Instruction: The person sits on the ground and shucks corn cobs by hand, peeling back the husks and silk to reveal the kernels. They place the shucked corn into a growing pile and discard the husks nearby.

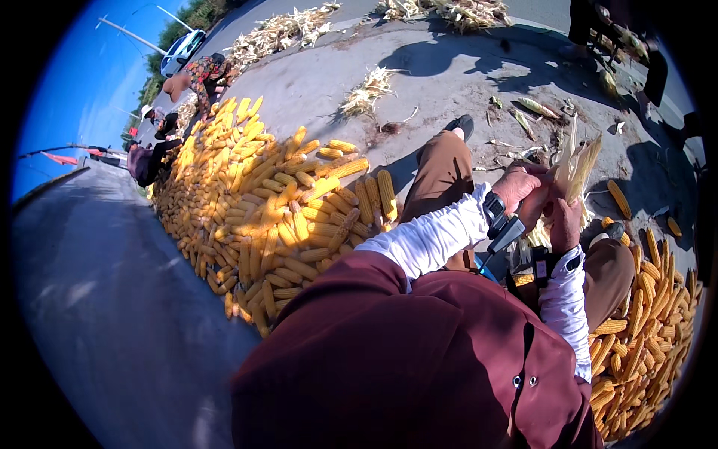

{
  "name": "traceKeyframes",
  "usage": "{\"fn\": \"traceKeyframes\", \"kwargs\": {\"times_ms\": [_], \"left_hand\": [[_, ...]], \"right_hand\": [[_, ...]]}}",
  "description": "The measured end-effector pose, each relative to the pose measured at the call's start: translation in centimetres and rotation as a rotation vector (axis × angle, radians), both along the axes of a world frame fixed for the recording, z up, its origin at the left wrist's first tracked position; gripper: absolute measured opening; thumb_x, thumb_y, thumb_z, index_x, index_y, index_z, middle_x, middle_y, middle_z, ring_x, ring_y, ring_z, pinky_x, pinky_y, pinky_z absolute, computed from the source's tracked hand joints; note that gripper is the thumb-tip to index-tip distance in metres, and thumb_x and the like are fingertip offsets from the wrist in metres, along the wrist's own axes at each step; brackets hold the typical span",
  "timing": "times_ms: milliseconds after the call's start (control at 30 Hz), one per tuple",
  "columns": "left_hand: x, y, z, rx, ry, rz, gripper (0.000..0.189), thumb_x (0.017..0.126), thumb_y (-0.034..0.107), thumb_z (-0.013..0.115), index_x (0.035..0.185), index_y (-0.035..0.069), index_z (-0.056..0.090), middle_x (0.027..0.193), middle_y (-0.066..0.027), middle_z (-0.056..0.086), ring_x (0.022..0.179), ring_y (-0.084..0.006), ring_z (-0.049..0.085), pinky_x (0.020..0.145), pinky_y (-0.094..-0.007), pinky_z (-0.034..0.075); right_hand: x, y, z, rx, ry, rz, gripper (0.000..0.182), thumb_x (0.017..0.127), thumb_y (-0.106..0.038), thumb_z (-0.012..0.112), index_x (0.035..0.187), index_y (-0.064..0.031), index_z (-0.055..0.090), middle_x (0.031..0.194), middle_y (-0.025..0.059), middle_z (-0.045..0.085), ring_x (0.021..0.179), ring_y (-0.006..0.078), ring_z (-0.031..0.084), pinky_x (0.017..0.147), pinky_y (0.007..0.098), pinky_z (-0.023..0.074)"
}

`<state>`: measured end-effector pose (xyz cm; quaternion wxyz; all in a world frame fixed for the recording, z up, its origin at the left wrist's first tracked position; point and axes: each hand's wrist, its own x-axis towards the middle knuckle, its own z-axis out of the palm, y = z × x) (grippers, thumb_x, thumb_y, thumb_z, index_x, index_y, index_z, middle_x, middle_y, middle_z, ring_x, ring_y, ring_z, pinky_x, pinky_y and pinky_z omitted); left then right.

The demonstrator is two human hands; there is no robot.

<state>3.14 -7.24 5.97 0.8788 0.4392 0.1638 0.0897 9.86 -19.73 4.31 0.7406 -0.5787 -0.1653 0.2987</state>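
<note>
My left hand (519, 185), with a digital watch on its wrist, presses close against my right hand (564, 221) in front of my knees. Between them are pale, dry corn husks (578, 163), their loose ends pointing away from me. The fingers of both hands are closed on the husks; any cob inside is hidden. Beneath the hands lie more loose husks (539, 236). To the left spreads a large heap of husked yellow corn cobs (314, 224). A second pile of cobs (645, 337) lies by my right leg.
Unhusked ears (538, 108) and husk scraps lie on the concrete ahead. A husk bunch (367, 92) sits farther off, with husk piles (286, 28) behind it. Several people work along the left heap, including a person in a floral top (205, 76). Another person (611, 39) is at upper right.
</note>
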Motion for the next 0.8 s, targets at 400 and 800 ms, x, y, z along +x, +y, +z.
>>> {"fn": "traceKeyframes", "kwargs": {"times_ms": [400,800], "left_hand": [[0.5,-0.3,-2.0,-0.168,-0.094,-0.061,0.036,0.077,0.008,0.063,0.109,0.001,0.048,0.092,-0.0073,0.058,0.079,-0.0146,0.058,0.069,-0.0269,0.05],[-1.2,2.0,-2.0,-0.248,-0.027,-0.035,0.031,0.079,0.008,0.062,0.103,0.012,0.043,0.087,-0.0061,0.053,0.081,-0.0205,0.056,0.072,-0.0379,0.05]], "right_hand": [[1.6,-0.4,-3.9,0.293,0.293,0.081,0.011,0.086,-0.015,0.052,0.094,-0.0072,0.055,0.067,-0.0036,0.051,0.056,0.0058,0.046,0.051,0.0197,0.0366],[2.0,-0.6,-1.4,0.504,0.645,0.03,0.012,0.088,-0.015,0.05,0.088,-0.0031,0.05,0.066,0.0019,0.043,0.057,0.0114,0.04,0.053,0.0245,0.0377]]}}
